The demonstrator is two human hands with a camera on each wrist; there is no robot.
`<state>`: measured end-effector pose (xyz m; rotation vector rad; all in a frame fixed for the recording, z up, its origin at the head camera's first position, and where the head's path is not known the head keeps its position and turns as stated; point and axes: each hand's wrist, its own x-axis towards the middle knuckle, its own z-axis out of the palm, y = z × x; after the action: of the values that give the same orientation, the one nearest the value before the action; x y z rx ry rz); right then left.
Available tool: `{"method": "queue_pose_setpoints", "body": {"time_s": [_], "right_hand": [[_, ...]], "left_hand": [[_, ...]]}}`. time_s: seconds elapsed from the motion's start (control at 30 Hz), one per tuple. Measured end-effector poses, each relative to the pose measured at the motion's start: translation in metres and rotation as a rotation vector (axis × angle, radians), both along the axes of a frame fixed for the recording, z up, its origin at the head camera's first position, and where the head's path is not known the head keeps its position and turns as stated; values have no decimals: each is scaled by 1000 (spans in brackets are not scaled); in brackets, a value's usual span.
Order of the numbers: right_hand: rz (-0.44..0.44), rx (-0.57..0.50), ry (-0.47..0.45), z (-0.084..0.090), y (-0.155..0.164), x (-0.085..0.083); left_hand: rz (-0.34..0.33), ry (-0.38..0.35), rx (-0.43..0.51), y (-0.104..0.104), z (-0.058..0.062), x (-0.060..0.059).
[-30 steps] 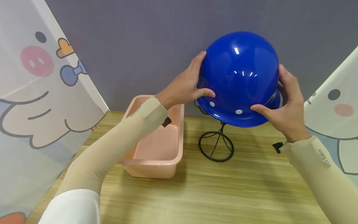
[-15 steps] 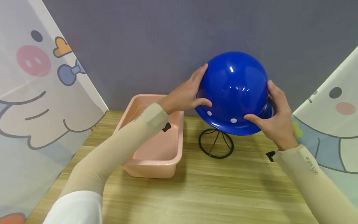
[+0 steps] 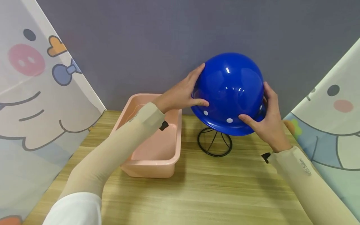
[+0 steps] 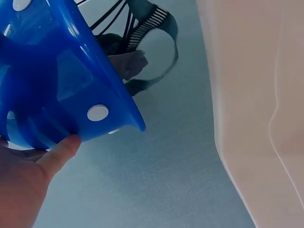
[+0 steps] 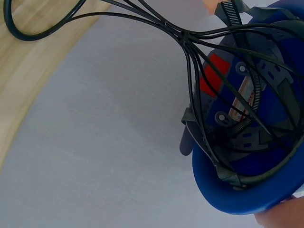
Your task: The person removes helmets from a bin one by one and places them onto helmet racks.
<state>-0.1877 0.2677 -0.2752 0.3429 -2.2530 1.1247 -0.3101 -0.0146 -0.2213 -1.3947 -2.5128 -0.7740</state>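
A glossy blue hard hat [image 3: 230,90] sits over a black wire stand [image 3: 215,142], of which the ring base shows below the brim in the head view. My left hand [image 3: 181,90] grips the hat's left side, thumb on the front of the shell. On the other side my right hand [image 3: 268,120] holds it, the thumb near a white dot and the fingers partly behind. From below, the right wrist view shows the hat's grey strap lining [image 5: 237,118] with the stand's wires [image 5: 187,38] running up into it. A strap hangs under the brim in the left wrist view.
Left of the stand, a pink plastic basin [image 3: 156,162] stands on the wooden table [image 3: 197,193], under my left forearm. A grey wall [image 3: 135,37] rises behind, and cartoon-printed panels [image 3: 42,103] flank both sides.
Both hands have lowered the hard hat over the stand, covering the stand's upper part. Over the last half second, hat and hands stay nearly still while the head view shifts slightly.
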Motion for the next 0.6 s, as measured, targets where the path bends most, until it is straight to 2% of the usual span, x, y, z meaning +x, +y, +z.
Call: {"method": "queue_pose_setpoints", "body": {"time_s": [0.27,0.43,0.5,0.6], "right_hand": [[-14,27,-59,2,4,3],[-34,36,-77,6,8,8],[-46,39,-40,8,9,11],[-21,40,99,19,0,23]], "left_hand": [[0,49,-21,-10,0,2],[27,59,-43,-19,4,10],[36,57,-48,-23,6,15],[64,56,-36,-33,10,26]]}}
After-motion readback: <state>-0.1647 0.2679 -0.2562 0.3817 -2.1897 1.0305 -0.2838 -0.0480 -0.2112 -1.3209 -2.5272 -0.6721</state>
